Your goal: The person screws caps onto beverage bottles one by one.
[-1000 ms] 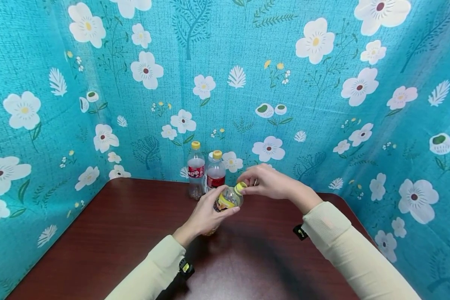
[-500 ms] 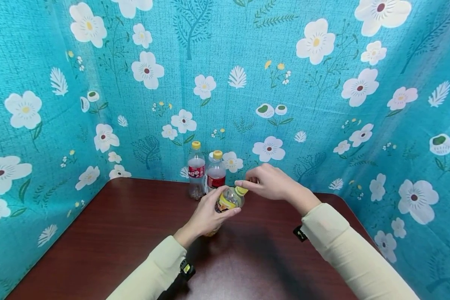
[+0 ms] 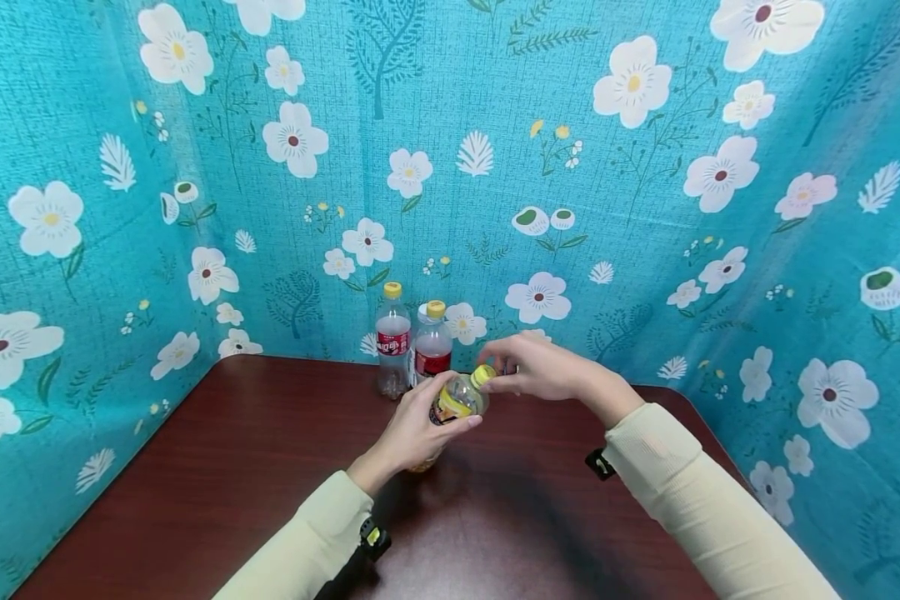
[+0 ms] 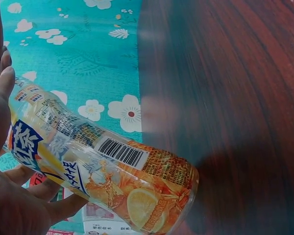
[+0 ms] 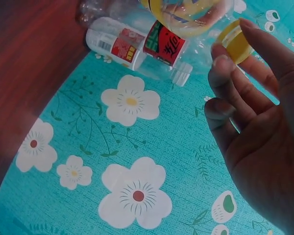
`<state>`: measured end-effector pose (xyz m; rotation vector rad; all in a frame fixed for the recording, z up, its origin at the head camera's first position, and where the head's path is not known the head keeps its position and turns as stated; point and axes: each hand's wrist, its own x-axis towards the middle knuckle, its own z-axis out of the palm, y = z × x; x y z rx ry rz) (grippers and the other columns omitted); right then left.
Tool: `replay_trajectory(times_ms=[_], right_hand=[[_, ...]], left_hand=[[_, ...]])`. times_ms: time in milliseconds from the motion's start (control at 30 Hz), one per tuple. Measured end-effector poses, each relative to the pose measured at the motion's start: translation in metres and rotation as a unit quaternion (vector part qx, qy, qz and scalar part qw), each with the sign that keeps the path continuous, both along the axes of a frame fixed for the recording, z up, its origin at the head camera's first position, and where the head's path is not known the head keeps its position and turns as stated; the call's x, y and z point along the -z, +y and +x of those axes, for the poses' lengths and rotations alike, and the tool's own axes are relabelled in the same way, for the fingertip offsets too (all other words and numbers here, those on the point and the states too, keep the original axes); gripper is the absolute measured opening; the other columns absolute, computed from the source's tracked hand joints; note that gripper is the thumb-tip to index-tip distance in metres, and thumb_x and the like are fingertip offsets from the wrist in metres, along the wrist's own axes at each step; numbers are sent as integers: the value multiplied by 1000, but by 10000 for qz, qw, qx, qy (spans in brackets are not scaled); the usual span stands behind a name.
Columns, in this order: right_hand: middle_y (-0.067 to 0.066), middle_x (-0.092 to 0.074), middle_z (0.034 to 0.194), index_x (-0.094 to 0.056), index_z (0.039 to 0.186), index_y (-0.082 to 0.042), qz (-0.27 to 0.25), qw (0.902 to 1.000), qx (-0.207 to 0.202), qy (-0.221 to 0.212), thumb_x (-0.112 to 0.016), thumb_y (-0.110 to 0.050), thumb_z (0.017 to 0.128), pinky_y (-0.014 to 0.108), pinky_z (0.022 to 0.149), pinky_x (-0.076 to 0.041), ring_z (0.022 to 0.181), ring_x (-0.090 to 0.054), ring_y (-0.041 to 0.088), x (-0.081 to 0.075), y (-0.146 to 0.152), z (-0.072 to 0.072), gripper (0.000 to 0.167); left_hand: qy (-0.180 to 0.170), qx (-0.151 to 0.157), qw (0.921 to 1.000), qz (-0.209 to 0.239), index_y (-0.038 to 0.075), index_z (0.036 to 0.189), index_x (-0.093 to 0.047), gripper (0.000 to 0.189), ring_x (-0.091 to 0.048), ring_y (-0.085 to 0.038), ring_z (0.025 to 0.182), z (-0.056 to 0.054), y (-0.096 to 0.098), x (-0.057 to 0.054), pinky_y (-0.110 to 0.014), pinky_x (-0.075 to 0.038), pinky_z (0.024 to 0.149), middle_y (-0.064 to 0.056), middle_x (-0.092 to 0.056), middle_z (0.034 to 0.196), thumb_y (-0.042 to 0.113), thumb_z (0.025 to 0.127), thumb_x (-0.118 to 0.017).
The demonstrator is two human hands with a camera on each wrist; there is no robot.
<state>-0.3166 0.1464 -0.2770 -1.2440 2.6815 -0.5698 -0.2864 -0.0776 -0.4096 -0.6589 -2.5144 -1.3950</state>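
My left hand (image 3: 412, 427) grips a clear plastic tea bottle (image 4: 112, 156) around its upper body, fingers on the far side and thumb on the near side. Its label is yellow and orange, with a lemon slice and a barcode. The bottle tilts, neck toward the right, its base low over the brown table. At the neck, my right hand (image 3: 537, 365) pinches the yellow cap (image 5: 236, 43) between thumb and index finger. The cap sits at the bottle mouth in the head view. The other right fingers are curled loosely below it in the right wrist view.
Behind the left hand stand two clear bottles with red labels and yellow caps, a left one (image 3: 392, 343) and a right one (image 3: 431, 343). A white-capped bottle (image 5: 120, 46) is partly hidden behind them. A floral turquoise curtain (image 3: 450, 250) borders the table (image 3: 270, 467).
The right hand turned at the cap: its thumb swung over the top half a second ago, and now the fingers grip the cap again from the right. Left hand and bottle stayed nearly still.
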Motion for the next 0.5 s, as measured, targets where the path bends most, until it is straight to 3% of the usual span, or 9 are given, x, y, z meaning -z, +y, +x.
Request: replay_trajectory(times_ms=[67,167,267,367,433,500], right_hand=[[-5,-64,67,-71,100,-18,16,9998,147,162,-70,-34,99,30,55,-48,56,-59,13,1,-2,1,16],[-6,-52,57,-64,73,-21,187,9965,470,664,-66,-46,99,28,47,-37,48,-47,12,4,-5,1,36],[-7,-40,51,-58,60,-23,445,9898,778,1110,-59,-58,99,28,45,-29,46,-36,10,5,-5,1,53],[-9,-44,53,-69,72,-24,455,9894,865,1073,-57,-60,99,29,47,-35,49,-42,9,3,-4,1,47],[-10,-54,63,-74,94,-22,337,9933,753,804,-60,-54,100,30,52,-43,55,-51,10,1,-2,2,35],[-8,-62,78,-71,117,-20,234,9970,555,496,-66,-46,99,32,61,-50,65,-59,11,-3,-1,2,32]], left_hand=[[-80,23,10000,10,31,143,-50,66,-60,-13,109,0,0,0,-36,-56,90,5,-61,126,51,87,-79],[-121,55,9999,34,32,143,-50,66,-60,-12,109,1,0,-1,-33,-56,88,6,-61,126,51,87,-79],[-57,32,10000,31,30,144,-50,67,-60,-13,108,1,-1,-2,-34,-56,88,5,-61,126,49,87,-79],[16,5,10000,-2,26,145,-50,68,-60,-15,109,1,-1,-1,-37,-56,90,3,-62,126,49,87,-79],[-8,2,10000,-20,26,145,-50,69,-60,-15,110,1,-1,-1,-39,-55,91,3,-62,127,50,87,-79],[-39,-5,10000,-31,27,145,-50,68,-59,-14,111,0,-2,-1,-39,-55,92,4,-61,127,51,87,-78]])
